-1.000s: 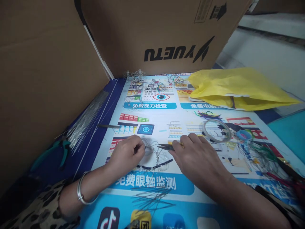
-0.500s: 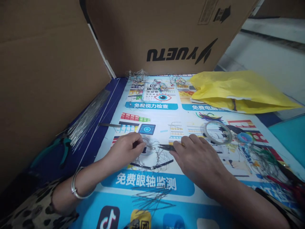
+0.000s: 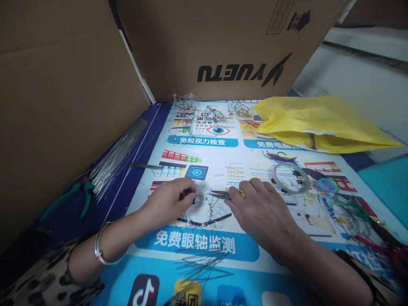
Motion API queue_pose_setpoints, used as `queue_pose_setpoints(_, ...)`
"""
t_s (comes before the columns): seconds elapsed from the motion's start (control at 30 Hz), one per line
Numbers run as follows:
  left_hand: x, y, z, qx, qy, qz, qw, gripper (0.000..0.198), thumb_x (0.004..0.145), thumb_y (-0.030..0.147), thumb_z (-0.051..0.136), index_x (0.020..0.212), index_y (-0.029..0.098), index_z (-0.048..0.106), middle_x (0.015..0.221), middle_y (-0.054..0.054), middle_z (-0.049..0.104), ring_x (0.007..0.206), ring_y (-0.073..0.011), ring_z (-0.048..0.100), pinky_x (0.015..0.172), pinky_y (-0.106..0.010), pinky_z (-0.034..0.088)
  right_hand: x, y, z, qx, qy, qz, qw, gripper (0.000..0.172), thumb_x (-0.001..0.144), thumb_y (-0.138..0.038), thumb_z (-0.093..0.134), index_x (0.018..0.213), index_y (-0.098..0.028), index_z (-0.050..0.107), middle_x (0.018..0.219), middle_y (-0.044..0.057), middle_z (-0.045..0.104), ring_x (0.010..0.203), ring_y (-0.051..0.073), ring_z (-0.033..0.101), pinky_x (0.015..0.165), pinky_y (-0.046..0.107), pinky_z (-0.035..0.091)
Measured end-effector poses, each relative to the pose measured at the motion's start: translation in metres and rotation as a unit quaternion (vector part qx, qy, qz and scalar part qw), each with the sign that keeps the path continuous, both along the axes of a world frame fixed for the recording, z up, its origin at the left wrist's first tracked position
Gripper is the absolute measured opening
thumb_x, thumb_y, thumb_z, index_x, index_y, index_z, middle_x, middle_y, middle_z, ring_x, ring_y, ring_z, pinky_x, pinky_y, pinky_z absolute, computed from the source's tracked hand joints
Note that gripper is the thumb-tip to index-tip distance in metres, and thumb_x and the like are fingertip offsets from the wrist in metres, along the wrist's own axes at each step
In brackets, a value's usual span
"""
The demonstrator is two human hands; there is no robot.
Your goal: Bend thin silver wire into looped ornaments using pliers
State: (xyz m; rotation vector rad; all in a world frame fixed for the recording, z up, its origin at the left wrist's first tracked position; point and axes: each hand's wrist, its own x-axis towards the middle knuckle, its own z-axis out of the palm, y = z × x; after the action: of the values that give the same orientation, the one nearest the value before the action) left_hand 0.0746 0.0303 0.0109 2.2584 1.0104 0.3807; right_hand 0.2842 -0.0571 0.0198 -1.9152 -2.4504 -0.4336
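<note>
My left hand (image 3: 174, 195) is closed in a pinch on one side of a thin wire piece with small beads (image 3: 210, 208), which curves in a loop over the printed sheet. In my right hand (image 3: 259, 208) is a pair of pliers (image 3: 221, 194), its handles mostly hidden by my fingers. The plier tips point left at the upper part of the wire loop, their jaws slightly apart; whether they touch the wire I cannot tell. Below the loop, several short dark wires (image 3: 204, 263) lie scattered on the sheet.
Cardboard walls (image 3: 204, 38) stand at the left and back. Green-handled pliers (image 3: 84, 199) and a bundle of straight wires (image 3: 117, 153) lie left. At right are a tape roll (image 3: 307, 180), a yellow bag (image 3: 306, 123) and tangled coloured threads (image 3: 357, 212). Wire pieces (image 3: 185, 102) lie at the back.
The pliers in my right hand have shifted slightly left and up, and their jaws look a little further apart. My left hand keeps its pinch almost in place.
</note>
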Motion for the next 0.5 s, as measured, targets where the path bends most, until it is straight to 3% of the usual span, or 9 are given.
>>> queue_pose_setpoints(0.3,0.0,0.001,-0.001,0.017,-0.01,-0.017,1.0,0.015,0.079,0.014,0.047,0.078,0.021,0.06,0.074,0.001,0.063,0.069,-0.012,0.056,0.061,-0.022,0.039,0.0,0.001,-0.002,-0.001,0.012,-0.009,1.0,0.016,0.086,-0.03,0.052,0.083,-0.019,0.063,0.077,0.007,0.059,0.077,0.022,0.047,0.065,0.032,0.024)
queue_pose_setpoints(0.5,0.0,0.001,-0.005,0.035,0.004,-0.023,0.999,0.014,0.081,0.017,0.046,0.079,0.02,0.059,0.077,0.001,0.063,0.072,-0.0131,0.056,0.063,-0.023,0.039,0.023,0.004,0.018,-0.027,0.031,-0.036,0.999,0.025,0.089,-0.035,0.046,0.08,-0.019,0.063,0.076,0.006,0.059,0.076,0.02,0.048,0.067,0.031,0.027)
